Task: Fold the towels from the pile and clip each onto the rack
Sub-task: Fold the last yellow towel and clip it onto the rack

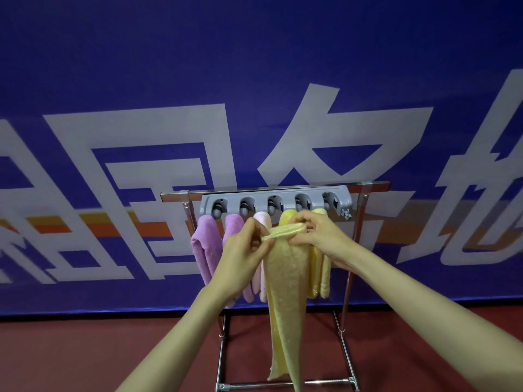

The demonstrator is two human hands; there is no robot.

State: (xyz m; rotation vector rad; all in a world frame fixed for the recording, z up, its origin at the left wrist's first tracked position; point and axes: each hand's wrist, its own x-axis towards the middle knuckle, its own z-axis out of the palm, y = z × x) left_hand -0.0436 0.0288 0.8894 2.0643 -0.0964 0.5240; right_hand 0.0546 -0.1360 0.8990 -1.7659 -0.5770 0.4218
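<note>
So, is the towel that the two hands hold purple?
No: the left hand and the right hand hold a yellow towel; the purple towels hang on the rack.

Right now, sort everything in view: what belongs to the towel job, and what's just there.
Job: held yellow towel; left hand; right hand; grey clip bar; rack frame; hung towels.
Just there: blue banner; red floor.

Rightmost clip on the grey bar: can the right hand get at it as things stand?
Probably yes: the right hand, pinching the held yellow towel, sits just below the rightmost clip with nothing between.
</note>
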